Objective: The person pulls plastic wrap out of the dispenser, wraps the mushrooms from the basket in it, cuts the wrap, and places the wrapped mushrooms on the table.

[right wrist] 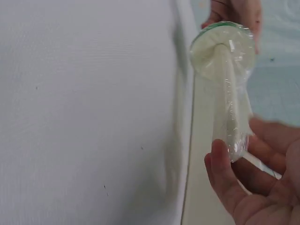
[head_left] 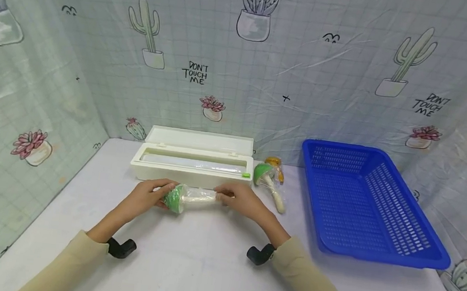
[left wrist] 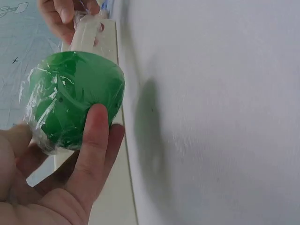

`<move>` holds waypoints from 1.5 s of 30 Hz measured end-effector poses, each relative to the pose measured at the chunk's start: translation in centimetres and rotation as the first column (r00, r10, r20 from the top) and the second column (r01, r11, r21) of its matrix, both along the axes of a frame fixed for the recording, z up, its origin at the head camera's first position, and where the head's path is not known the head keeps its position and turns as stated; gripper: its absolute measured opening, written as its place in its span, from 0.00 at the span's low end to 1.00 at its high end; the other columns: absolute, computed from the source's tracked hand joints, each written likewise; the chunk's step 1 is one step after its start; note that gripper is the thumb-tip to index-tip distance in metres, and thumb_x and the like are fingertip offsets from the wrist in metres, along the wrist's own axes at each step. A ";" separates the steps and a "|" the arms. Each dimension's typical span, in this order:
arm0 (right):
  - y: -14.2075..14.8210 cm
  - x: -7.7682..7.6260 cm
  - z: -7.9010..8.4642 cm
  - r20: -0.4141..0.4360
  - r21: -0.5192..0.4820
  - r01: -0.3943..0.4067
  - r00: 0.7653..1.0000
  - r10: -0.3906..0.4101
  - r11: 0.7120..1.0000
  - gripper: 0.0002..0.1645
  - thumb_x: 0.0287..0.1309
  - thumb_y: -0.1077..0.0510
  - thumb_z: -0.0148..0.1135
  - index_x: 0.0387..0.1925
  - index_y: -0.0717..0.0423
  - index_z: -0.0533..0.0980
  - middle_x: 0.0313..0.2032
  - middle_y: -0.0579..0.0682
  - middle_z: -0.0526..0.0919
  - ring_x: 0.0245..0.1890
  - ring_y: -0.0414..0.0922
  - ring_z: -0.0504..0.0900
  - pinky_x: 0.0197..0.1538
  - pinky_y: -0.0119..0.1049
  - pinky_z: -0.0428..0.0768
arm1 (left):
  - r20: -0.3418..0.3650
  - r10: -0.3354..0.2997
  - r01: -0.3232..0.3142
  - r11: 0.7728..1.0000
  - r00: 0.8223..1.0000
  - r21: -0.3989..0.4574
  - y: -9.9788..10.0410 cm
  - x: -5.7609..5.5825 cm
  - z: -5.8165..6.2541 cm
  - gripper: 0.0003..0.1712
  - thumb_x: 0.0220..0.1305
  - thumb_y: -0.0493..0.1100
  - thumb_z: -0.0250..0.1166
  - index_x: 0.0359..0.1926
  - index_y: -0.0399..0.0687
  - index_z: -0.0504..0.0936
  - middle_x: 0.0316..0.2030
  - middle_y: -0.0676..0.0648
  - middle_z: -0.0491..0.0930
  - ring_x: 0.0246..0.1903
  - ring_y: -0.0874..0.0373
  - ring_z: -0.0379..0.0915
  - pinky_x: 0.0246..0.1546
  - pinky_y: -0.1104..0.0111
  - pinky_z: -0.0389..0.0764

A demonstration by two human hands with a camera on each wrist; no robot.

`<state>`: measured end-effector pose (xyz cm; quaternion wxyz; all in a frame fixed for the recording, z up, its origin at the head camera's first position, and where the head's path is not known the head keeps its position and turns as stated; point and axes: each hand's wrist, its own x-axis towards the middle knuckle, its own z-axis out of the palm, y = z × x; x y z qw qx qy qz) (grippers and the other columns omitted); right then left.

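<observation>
A toy mushroom with a green cap [head_left: 174, 198] and a pale stem [right wrist: 228, 103], wrapped in clear plastic film, is held sideways above the table. My left hand [head_left: 150, 197] holds it by the cap, fingers and thumb around the rounded top [left wrist: 75, 96]. At the stem's end, my right hand [head_left: 241, 199] pinches the film-covered tip. Just behind the mushroom stands a white film dispenser box [head_left: 191, 178] with its lid raised, a strip of clear film [head_left: 192, 163] inside and a small green slider [head_left: 246, 175] at its right end.
Right of the box lies another wrapped green-capped mushroom [head_left: 272, 188], with a small orange-brown wrapped item [head_left: 275, 162] behind it. A blue plastic basket [head_left: 318, 232] stands at the right. A patterned curtain [head_left: 285, 74] rises behind the white table [head_left: 202, 271].
</observation>
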<state>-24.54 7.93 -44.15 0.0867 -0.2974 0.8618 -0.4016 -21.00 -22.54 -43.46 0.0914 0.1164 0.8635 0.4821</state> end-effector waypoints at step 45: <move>7.2 3.2 -0.8 -0.160 0.082 0.313 0.941 -0.298 0.946 0.16 0.61 0.62 0.70 0.51 0.60 0.85 0.39 0.52 0.88 0.31 0.38 0.76 0.35 0.31 0.77 | -0.582 -0.028 -0.038 0.994 0.812 -0.100 9.5 -0.2 -1.2 0.35 0.46 0.37 0.81 0.58 0.36 0.83 0.57 0.42 0.82 0.56 0.45 0.80 0.56 0.58 0.80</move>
